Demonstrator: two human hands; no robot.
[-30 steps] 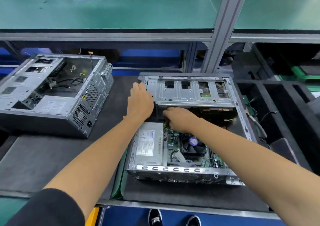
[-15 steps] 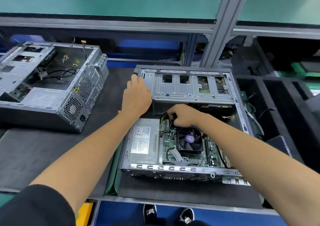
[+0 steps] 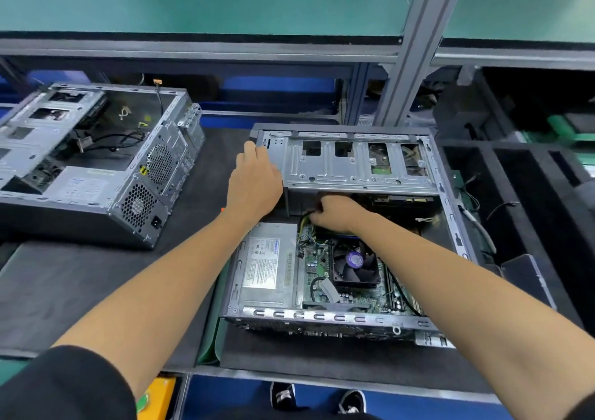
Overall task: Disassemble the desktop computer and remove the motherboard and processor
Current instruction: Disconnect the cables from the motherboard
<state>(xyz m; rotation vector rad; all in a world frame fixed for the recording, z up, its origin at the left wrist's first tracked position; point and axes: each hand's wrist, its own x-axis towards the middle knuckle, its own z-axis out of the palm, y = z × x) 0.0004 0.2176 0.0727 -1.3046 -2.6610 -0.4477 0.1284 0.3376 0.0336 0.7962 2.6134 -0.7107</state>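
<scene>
An open desktop computer case [image 3: 450, 200] lies on the dark mat before me. Inside are a green motherboard [image 3: 317, 258], a black cooler fan [image 3: 354, 263] over the processor, a grey power supply [image 3: 267, 262] and a metal drive cage [image 3: 354, 165] at the far end. My left hand [image 3: 254, 181] rests on the cage's left corner, fingers curled over its edge. My right hand [image 3: 338, 212] reaches under the cage, its fingers closed around the yellow and black cables [image 3: 302, 223] near the power supply. The fingertips are partly hidden in shadow.
A second, stripped computer case [image 3: 96, 162] lies to the left on the mat. Black foam trays [image 3: 531, 194] stand at the right. A grey frame post [image 3: 415, 46] rises behind the case. A green shelf [image 3: 225, 1] runs overhead. My shoes [image 3: 318, 397] show below the bench edge.
The view has tilted down slightly. My right hand has shifted a little toward the back under the drive cage at the cables. My left hand stays on the cage corner.
</scene>
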